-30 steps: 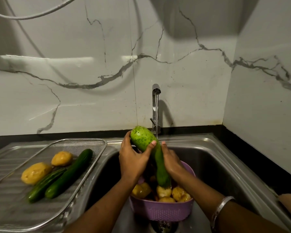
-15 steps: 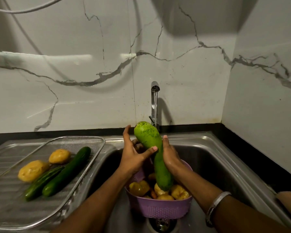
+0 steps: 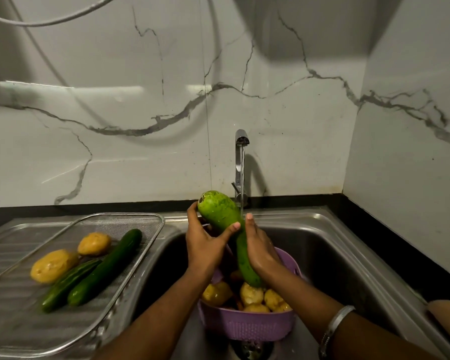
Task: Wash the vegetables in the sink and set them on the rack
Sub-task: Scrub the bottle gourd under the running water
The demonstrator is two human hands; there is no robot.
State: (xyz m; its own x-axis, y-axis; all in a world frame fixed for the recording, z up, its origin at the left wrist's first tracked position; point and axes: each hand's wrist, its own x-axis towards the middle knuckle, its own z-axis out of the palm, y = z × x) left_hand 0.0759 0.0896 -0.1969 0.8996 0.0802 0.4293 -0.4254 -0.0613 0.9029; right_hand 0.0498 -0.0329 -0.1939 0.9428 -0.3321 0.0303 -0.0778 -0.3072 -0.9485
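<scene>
Step in hand: washing of the long green gourd (image 3: pixel 225 224) under the running tap (image 3: pixel 241 162), over the sink (image 3: pixel 330 253).
Place of gourd: held tilted above the purple colander (image 3: pixel 247 324), thick end up and to the left, thin end down among the potatoes in colander (image 3: pixel 252 294).
Left hand (image 3: pixel 205 248): wrapped around the thick upper part, thumb laid across the front, fingers behind.
Right hand (image 3: pixel 260 249): closed around the thin lower part, index finger pointing up along the skin, close to the water stream.
Water: thin stream, falling just beside the right side of the gourd, near the right fingertip.
Progress, as judgement: partly done; two cucumbers (image 3: pixel 94 271) and two potatoes on rack (image 3: pixel 72 257) already lying on the wire rack (image 3: pixel 140 216), several potatoes waiting in the colander.
Next move, as judgement: probably to turn the gourd so all sides meet the water, then to carry it left to the rack; needs firm hold, because wet skin may slip, and free place on the rack beside the cucumbers.
Surface: steel sink with ribbed draining board at left, rack resting on it; drain visible under the colander.
Room: white marble-look wall with grey veins, black strip along the counter edge, corner at right, a hose hanging at top left.
</scene>
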